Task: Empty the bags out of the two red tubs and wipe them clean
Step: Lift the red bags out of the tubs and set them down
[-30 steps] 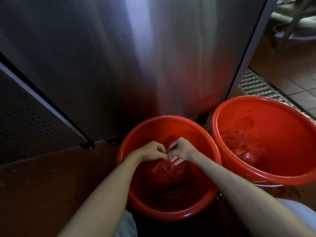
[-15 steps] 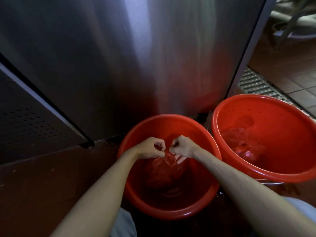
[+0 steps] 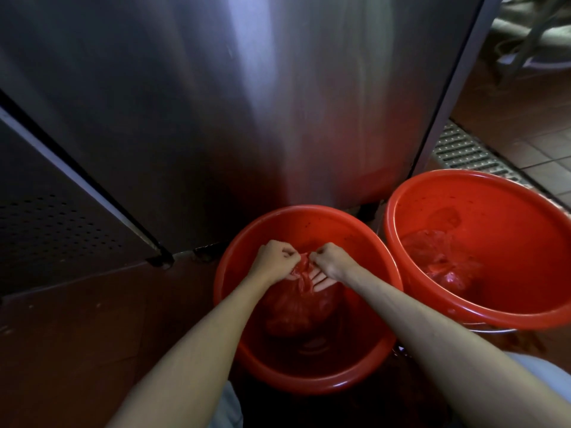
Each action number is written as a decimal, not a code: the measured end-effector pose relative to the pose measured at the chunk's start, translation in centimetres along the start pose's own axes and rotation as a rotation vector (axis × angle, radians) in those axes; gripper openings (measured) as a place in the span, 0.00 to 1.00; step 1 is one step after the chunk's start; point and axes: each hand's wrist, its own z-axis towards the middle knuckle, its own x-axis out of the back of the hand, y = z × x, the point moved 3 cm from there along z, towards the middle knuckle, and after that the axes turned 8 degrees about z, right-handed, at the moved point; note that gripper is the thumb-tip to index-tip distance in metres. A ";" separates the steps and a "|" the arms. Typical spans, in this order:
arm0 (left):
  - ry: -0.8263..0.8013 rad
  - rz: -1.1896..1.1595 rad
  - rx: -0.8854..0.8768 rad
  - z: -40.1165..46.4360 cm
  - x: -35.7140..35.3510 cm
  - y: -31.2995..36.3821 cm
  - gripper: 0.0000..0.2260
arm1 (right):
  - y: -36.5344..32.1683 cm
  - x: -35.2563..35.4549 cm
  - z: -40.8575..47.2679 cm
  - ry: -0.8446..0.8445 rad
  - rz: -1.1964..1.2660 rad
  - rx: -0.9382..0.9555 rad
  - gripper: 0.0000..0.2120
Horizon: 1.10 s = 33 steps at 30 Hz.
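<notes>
nearest the camera, inside the near red tub, a red plastic bag hangs low over the tub's floor; whether its underside touches the floor cannot be told. left hand and right hand meet at the bag's gathered neck, each with thumb and forefinger pinched on the twisted film; the right hand's lower fingers are spread loose beneath it. judgement: the film is thin, soft and likely wet, so slippery; the body bulges, suggesting some weight. the bunched neck is the sound place to hold, with a palm under the body if the film stretches. tearing or dripping on the lift is the risk. the tub wall shows dark specks, so wiping is not yet done.

just to the right and a little farther, the second red tub stands rim to rim with the first and holds its own crumpled red bag, untouched.

behind both tubs, a stainless steel cabinet rises close, limiting room on the far side. farther right, a floor drain grate runs across tiled floor. nothing blocks a straight upward lift.
</notes>
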 end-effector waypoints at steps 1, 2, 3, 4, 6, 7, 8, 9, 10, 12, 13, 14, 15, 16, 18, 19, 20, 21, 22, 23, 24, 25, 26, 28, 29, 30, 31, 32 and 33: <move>-0.025 -0.087 0.078 -0.1 0.2 -0.1 0.08 | 0.1 0.1 -0.1 -0.025 0.024 -0.014 0.11; -0.048 -0.189 0.157 -0.2 0.4 -0.1 0.09 | 0.1 0.4 -0.3 -0.055 0.041 -0.028 0.10; -0.067 -0.294 0.230 -0.3 0.6 -0.2 0.09 | 0.1 0.6 -0.5 -0.084 0.050 -0.046 0.09; -0.084 -0.377 0.290 -0.4 0.8 -0.3 0.08 | 0.1 0.9 -0.5 -0.104 0.060 -0.066 0.09; -0.125 -0.467 0.359 -0.6 1.1 -0.3 0.05 | 0.1 1.2 -0.5 -0.084 0.067 -0.105 0.11; -0.149 -0.488 0.375 -0.6 1.1 -0.3 0.05 | 0.0 1.3 -0.5 -0.053 0.073 -0.124 0.13; -0.159 -0.496 0.377 -0.6 1.2 -0.4 0.05 | 0.1 1.3 -0.4 -0.023 0.085 -0.140 0.15; -0.158 -0.511 0.370 -0.5 1.3 -0.4 0.06 | 0.2 1.3 -0.5 0.003 0.095 -0.155 0.16; -0.154 -0.534 0.361 -0.4 1.3 -0.5 0.07 | 0.3 1.2 -0.5 0.020 0.111 -0.161 0.16; -0.154 -0.570 0.354 -0.3 1.3 -0.7 0.09 | 0.4 1.1 -0.5 0.053 0.154 -0.154 0.17; -0.144 -0.586 0.341 -0.4 1.2 -0.7 0.11 | 0.4 1.0 -0.5 0.069 0.174 -0.139 0.16; -0.126 -0.602 0.318 -0.4 1.2 -0.7 0.13 | 0.4 1.0 -0.3 0.083 0.190 -0.116 0.16; -0.102 -0.625 0.290 -0.4 1.1 -0.6 0.14 | 0.3 1.1 -0.2 0.093 0.190 -0.098 0.15; -0.085 -0.624 0.269 -0.6 1.1 -0.5 0.15 | 0.4 1.1 0.0 0.100 0.173 -0.093 0.15; -0.073 -0.447 0.200 -1.0 1.0 -0.5 0.17 | 0.4 1.3 0.0 0.124 0.029 -0.087 0.15; -0.082 -0.287 0.147 -1.2 0.8 -0.6 0.17 | 0.5 1.6 0.0 0.144 -0.095 -0.074 0.15; -0.107 -0.126 0.103 -1.4 0.5 -0.7 0.17 | 0.6 1.8 -0.1 0.168 -0.242 -0.044 0.14; -0.139 0.016 0.080 -1.5 0.0 -1.1 0.17 | 0.5 1.9 -0.4 0.202 -0.389 -0.004 0.12; -0.182 0.117 0.097 -1.7 -0.5 -1.6 0.17 | 0.5 2.0 -0.5 0.228 -0.523 0.049 0.10; -0.220 0.176 0.135 -1.8 -0.9 -2.2 0.18 | 0.4 2.2 -0.8 0.257 -0.624 0.081 0.05; -0.239 0.234 0.155 -2.0 -1.1 -2.5 0.18 | 0.5 2.2 -0.9 0.274 -0.700 0.110 0.02; -0.248 0.265 0.170 -1.9 -1.2 -2.7 0.18 | 0.5 2.2 -1.1 0.295 -0.742 0.124 0.05; -0.241 0.286 0.172 -1.8 -1.2 -2.7 0.17 | 0.5 2.2 -1.0 0.300 -0.770 0.139 0.08; -0.239 0.308 0.180 -1.5 -1.1 -2.6 0.17 | 0.4 2.1 -1.3 0.304 -0.779 0.155 0.09; -0.255 0.300 0.195 -1.6 -1.1 -2.4 0.17 | 0.2 2.1 -1.6 0.304 -0.784 0.152 0.10; -0.275 0.280 0.197 -1.8 -1.1 -2.2 0.17 | 0.1 2.2 -1.7 0.303 -0.801 0.152 0.10; -0.299 0.242 0.200 -1.8 -1.0 -2.1 0.17 | -0.1 2.3 -1.9 0.299 -0.829 0.154 0.11; -0.322 0.214 0.196 -1.8 -0.9 -2.0 0.17 | 0.0 2.3 -1.9 0.299 -0.860 0.148 0.13; -0.349 0.207 0.198 -1.7 -0.9 -1.8 0.16 | 0.2 2.3 -1.9 0.303 -0.887 0.140 0.14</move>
